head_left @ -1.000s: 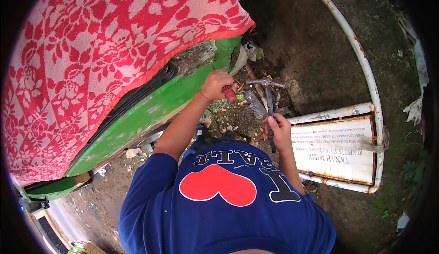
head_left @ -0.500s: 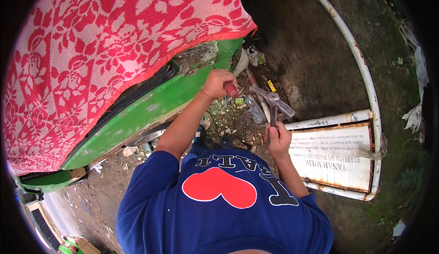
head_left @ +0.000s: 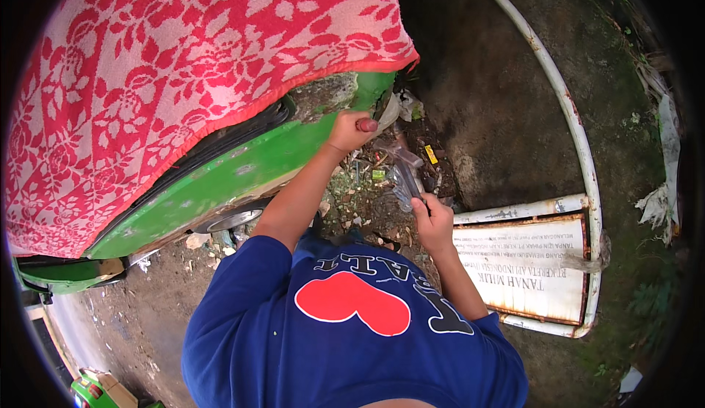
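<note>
My left hand [head_left: 349, 130] is closed on a red-handled tool [head_left: 366, 124], held against the green vehicle body [head_left: 242, 169] near a rough, peeling patch [head_left: 327, 96]; the tool's working end is hidden behind my hand. My right hand [head_left: 433, 221] grips a hammer [head_left: 407, 164] by its dark handle, the blurred metal head just below and right of the red tool. A red and pink floral cloth [head_left: 191, 48] covers the upper part of the vehicle, with a dark strip below its edge.
A white rusty pipe frame [head_left: 558, 88] curves round on my right, bearing a rusty white sign [head_left: 529, 232]. Dirt with scattered debris [head_left: 374, 221] lies between me and the vehicle, a wheel [head_left: 228, 221] low on it. Small green objects [head_left: 88, 386] sit at the lower left.
The hammer head has swung down and left from its raised crosswise position, and my right hand has shifted left. My left hand keeps the red tool at the vehicle, turned slightly.
</note>
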{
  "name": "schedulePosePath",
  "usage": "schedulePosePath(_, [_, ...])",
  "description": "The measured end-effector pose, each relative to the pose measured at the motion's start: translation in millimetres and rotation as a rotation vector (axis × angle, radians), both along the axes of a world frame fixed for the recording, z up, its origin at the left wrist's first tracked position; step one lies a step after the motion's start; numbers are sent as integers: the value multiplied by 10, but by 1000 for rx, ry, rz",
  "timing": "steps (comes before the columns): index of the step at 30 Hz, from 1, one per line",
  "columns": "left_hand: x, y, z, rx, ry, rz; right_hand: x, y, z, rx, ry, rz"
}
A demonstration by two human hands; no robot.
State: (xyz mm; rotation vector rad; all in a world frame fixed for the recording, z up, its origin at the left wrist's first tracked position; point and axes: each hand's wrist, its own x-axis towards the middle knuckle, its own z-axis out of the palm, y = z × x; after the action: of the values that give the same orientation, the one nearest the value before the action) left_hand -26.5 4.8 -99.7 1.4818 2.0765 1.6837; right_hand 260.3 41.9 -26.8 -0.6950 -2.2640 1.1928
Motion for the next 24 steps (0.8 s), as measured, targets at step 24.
schedulePosePath(24, [-11,-184,218,173,285,-294,174,-68,-77,-397,211,-33])
